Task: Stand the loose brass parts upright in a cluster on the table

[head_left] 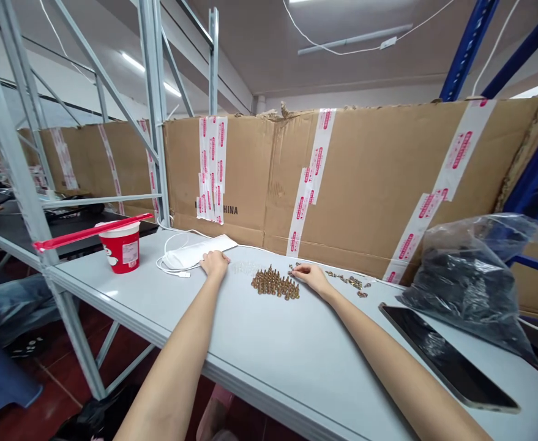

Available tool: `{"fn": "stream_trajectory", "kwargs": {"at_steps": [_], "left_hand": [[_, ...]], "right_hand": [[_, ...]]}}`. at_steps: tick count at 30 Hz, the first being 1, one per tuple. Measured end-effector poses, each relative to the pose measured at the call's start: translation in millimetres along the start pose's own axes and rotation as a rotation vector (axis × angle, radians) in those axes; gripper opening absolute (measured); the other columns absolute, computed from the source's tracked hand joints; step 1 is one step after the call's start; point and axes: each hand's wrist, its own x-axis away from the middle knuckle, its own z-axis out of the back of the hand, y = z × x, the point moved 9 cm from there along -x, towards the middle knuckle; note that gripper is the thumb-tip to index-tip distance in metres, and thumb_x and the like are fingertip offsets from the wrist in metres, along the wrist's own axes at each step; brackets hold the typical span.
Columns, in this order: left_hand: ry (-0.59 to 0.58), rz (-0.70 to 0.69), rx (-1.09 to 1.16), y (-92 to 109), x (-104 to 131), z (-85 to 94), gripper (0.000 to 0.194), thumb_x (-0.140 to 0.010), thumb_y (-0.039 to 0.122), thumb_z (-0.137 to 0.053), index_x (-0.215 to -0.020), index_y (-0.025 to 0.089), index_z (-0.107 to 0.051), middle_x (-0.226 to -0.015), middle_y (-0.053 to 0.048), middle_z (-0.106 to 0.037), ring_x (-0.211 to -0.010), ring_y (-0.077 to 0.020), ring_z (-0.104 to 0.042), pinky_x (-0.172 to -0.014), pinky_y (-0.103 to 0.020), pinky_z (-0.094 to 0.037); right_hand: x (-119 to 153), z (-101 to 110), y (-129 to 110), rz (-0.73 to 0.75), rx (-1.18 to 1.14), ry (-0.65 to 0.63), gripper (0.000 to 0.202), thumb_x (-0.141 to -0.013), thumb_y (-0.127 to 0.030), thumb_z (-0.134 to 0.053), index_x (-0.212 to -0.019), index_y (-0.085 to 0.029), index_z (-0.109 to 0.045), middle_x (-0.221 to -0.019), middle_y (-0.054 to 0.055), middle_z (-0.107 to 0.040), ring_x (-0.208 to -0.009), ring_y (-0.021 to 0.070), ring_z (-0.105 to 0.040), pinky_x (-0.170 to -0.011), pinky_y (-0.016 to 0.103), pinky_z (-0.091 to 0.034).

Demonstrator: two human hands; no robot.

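Many small brass-coloured pointed pieces [274,284] stand upright in a tight cluster on the grey table. Just right of the cluster, my right hand [313,277] has thumb and forefinger pinched together, with a tiny brass-coloured piece at the fingertips. More such pieces [354,282] lie loose beyond and to the right of that hand. On the other side, my left hand [214,263] rests with curled fingers beside a spread of tiny clear pieces [245,267]. Its fingertips are mostly hidden, so whatever they may hold does not show. A white flat object [190,252] lies behind it.
A red and white paper cup [124,246] stands left by a metal post. A white cable [172,271] curls nearby. On the right are a dark tablet-like slab [447,355] and a clear bag with dark contents [468,288]. Taped cardboard [355,184] walls the back edge.
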Motion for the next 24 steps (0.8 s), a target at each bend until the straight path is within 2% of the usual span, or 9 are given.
{"fn": "stream_trajectory", "kwargs": {"at_steps": [9, 15, 19, 24], "left_hand": [[-0.030, 0.025, -0.013, 1, -1, -0.2, 0.012, -0.070, 0.030, -0.059, -0.076, 0.024, -0.067, -0.108, -0.010, -0.059, -0.109, -0.0295, -0.044, -0.088, -0.041, -0.032], [-0.130, 0.047, -0.032, 3, 1, -2.0, 0.013, -0.069, 0.033, -0.059, -0.077, 0.025, -0.066, -0.109, -0.009, -0.060, -0.113, -0.0305, -0.042, -0.090, -0.043, -0.030], [-0.213, 0.007, -0.043, 6, 1, -5.8, 0.013, -0.067, 0.033, -0.059, -0.075, 0.026, -0.066, -0.102, -0.007, -0.064, -0.109, -0.0308, -0.047, -0.091, -0.045, -0.030], [-0.233, 0.002, -0.059, 5, -1, -6.2, 0.013, -0.070, 0.029, -0.054, -0.076, 0.025, -0.066, -0.099, -0.008, -0.065, -0.102, -0.0296, -0.053, -0.089, -0.046, -0.030]], "right_hand": [[-1, -11, -10, 0.085, 0.060, -0.073, 0.023, -0.067, -0.035, -0.060, -0.073, -0.015, -0.069, -0.076, 0.006, -0.068, -0.072, 0.0179, -0.058, -0.072, 0.030, -0.042], [-2, -14, -12, 0.115, 0.077, -0.100, 0.020, -0.067, -0.032, -0.061, -0.075, -0.017, -0.071, -0.081, 0.005, -0.069, -0.075, 0.0183, -0.057, -0.075, 0.031, -0.041], [-3, -17, -8, 0.110, 0.058, -0.131, 0.020, -0.067, -0.030, -0.060, -0.077, -0.017, -0.071, -0.081, 0.005, -0.069, -0.072, 0.0171, -0.056, -0.072, 0.031, -0.041], [-5, -20, 2, 0.077, 0.013, -0.142, 0.019, -0.067, -0.027, -0.059, -0.078, -0.017, -0.071, -0.082, 0.004, -0.069, -0.074, 0.0167, -0.056, -0.075, 0.031, -0.042]]}}
